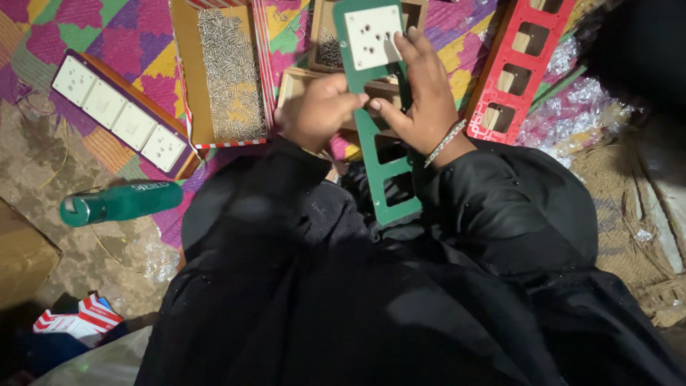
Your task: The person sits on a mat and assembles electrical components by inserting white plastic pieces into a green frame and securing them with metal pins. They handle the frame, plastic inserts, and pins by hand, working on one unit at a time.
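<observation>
A long green panel with rectangular cut-outs rests on my lap and rises away from me. A white socket plate sits in its top opening. My right hand holds the panel from the right, fingers reaching up to the white plate, a beaded bracelet on the wrist. My left hand is curled shut at the panel's left edge; whether it pinches something small, I cannot tell.
An open box of small metal screws lies left of my hands. A wooden board with several white sockets lies far left. A green bottle lies on the mat. A red cut-out panel leans at right, beside clear plastic bags.
</observation>
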